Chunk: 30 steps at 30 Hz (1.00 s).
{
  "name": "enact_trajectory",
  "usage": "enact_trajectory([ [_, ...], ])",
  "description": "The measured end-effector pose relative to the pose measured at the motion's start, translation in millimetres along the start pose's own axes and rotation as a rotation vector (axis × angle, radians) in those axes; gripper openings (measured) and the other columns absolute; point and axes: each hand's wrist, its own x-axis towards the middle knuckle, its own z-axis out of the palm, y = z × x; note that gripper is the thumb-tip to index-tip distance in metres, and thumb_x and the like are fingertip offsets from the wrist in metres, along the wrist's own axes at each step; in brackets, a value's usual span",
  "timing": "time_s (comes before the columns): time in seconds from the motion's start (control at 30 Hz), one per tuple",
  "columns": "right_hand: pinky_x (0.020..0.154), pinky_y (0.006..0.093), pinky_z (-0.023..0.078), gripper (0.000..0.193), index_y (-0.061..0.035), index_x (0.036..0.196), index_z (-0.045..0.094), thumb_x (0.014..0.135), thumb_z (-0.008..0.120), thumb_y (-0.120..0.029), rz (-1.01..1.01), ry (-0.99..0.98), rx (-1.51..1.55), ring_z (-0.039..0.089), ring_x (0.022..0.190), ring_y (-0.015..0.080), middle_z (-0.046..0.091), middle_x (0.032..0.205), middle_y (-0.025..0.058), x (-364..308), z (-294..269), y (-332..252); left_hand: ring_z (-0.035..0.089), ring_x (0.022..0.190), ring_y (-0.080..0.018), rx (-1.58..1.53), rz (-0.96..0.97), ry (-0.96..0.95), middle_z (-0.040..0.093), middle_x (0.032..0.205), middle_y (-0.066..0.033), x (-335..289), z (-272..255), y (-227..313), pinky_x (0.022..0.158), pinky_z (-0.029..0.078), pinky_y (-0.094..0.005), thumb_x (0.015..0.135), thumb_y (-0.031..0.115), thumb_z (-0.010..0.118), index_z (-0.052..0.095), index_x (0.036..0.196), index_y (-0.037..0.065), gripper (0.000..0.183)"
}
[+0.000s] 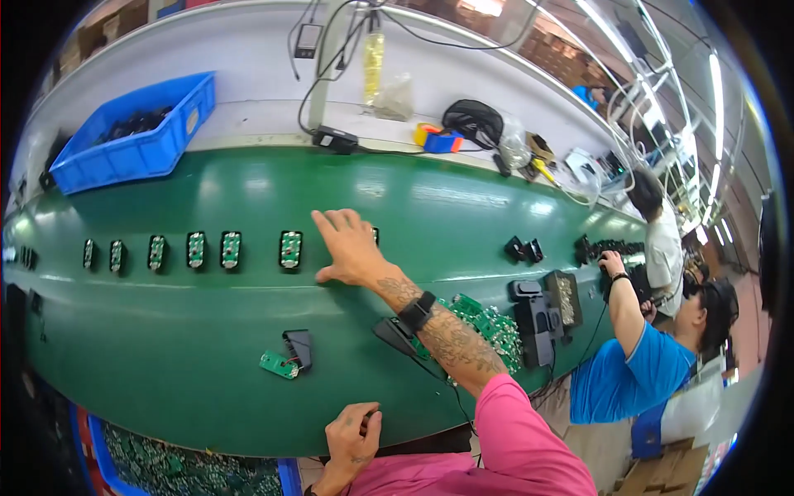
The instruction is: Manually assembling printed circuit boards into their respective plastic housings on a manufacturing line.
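My right hand reaches over the green work surface, fingers spread and palm down. Partly hidden behind it is a small dark housing. To its left stands a black housing with a green circuit board, one of several in a spaced row. My left hand is curled at the near edge of the surface; a dark bit shows at its fingertips, too small to name. Between the hands lies a loose green circuit board, joined by thin wires to an opened dark grey housing.
Beside my right forearm are a pile of green circuit boards and a dark device with a cable. A blue bin of black parts stands far left; a blue crate of boards is below. A co-worker in blue works at right.
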Motion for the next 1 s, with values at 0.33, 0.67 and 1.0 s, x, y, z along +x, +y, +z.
enact_trajectory([
  [0.33,0.091,0.0468,0.05,0.051,0.0026,0.107,0.056,0.067,0.08,-0.019,0.278,-0.172,0.045,0.057,0.109,0.0385,0.068,0.101,0.0188,-34,-16,46,0.065,0.062,-0.0188,0.059,0.075,-0.143,0.07,0.088,-0.0116,2,2,2,0.055,0.052,-0.0265,0.085,0.002,0.069,0.07,0.096,0.0,0.011],
  [0.67,0.101,0.0463,0.047,0.071,0.003,0.136,0.049,0.075,0.077,-0.02,0.199,-0.107,-0.024,0.051,0.121,0.0416,0.058,0.126,0.0222,-65,-54,96,0.064,0.06,-0.0163,0.113,0.079,-0.064,0.068,0.086,-0.0104,0,10,4,0.052,0.049,-0.026,0.084,0.0,0.068,0.069,0.094,0.0,0.01],
  [1.0,0.11,0.0523,0.034,0.051,0.0017,0.13,0.055,0.082,0.062,-0.011,0.855,-0.038,-0.599,0.048,0.124,0.0399,0.06,0.125,0.0186,-187,-67,298,0.069,0.084,-0.0328,0.301,0.09,-0.058,0.072,0.096,-0.015,0,20,15,0.075,0.055,-0.0391,0.091,0.018,0.068,0.071,0.103,0.006,0.018],
])
